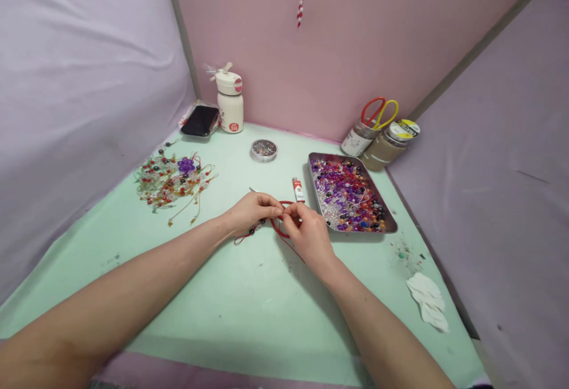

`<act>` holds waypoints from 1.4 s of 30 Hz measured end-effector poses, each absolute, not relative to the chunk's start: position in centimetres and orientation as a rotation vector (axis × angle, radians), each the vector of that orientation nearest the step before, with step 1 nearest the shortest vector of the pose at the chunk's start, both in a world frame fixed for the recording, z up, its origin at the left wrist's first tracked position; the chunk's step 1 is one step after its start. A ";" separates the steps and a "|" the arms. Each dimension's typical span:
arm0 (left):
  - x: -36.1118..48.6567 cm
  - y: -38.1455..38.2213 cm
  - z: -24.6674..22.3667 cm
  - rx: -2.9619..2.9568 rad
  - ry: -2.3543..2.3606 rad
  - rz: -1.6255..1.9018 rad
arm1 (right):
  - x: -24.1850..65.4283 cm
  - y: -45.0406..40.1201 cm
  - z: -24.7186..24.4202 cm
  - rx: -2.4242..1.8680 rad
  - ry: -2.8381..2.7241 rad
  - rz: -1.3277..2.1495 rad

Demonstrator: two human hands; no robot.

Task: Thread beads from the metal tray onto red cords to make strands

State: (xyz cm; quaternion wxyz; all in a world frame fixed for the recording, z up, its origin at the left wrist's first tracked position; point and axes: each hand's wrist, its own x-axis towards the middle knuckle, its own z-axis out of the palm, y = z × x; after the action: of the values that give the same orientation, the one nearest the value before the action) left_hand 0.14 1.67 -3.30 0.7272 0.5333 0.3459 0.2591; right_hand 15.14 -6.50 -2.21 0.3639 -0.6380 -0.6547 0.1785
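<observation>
My left hand [255,211] and my right hand [309,232] meet above the middle of the green table, fingertips pinched together on a thin red cord [291,248]. The cord trails down past my right fingers. Behind the fingers shows a red ring-like loop [280,232], partly hidden by both hands. A short string of dark and clear beads with a red loop [242,239] lies under my left hand. The tip of a thin metal tool [253,190] sticks out beyond that hand. Just past my right fingers lies a red and white lighter [299,190].
A metal tray [390,226] of mixed beads lies at right, with jars [386,149] and red and yellow-handled scissors [372,111] behind. A small round container [264,150] sits further back. At left are beaded pieces [171,181], a phone [201,121] and a bottle [230,107]. Tissue [427,301] lies front right.
</observation>
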 end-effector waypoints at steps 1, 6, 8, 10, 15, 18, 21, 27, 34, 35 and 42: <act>0.1 1.7 -3.3 1.178 0.760 0.570 | 15.1 -6.5 -2.2 -1.640 -1.690 0.462; 0.2 1.6 -3.3 1.181 0.761 0.571 | 15.1 -6.5 -2.2 -1.622 -1.692 0.482; 0.2 1.5 -3.1 1.186 0.771 0.566 | 15.1 -6.5 -2.1 -1.619 -1.679 0.491; 0.2 1.5 -3.0 1.182 0.783 0.564 | 15.1 -6.5 -2.1 -1.612 -1.662 0.503; 0.3 1.5 -2.8 1.172 0.770 0.574 | 15.0 -6.5 -2.0 -1.588 -1.645 0.513; 0.2 1.5 -3.1 1.176 0.782 0.572 | 15.0 -6.6 -1.8 -1.619 -1.681 0.438; 0.2 1.6 -3.4 1.195 0.783 0.567 | 15.1 -7.0 -1.0 -1.639 -1.733 0.191; 0.1 1.7 -3.6 1.268 0.820 0.551 | 14.7 -9.1 1.1 -1.317 -2.238 0.231; 0.1 1.8 -3.4 1.306 0.890 0.506 | 13.7 -9.3 -0.1 -1.306 -2.528 0.634; 0.1 1.8 -3.3 1.307 0.892 0.507 | 13.6 -9.2 -0.4 -1.318 -2.516 0.664; 0.1 1.8 -3.8 1.296 0.866 0.527 | 13.4 -8.9 -0.7 -1.329 -2.506 0.773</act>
State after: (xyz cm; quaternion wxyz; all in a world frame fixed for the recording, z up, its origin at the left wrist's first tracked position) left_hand 0.10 1.84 -3.78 0.6801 0.5775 0.3858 0.2347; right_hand 13.43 -8.88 -0.73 0.1004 -0.4498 -0.8481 0.2615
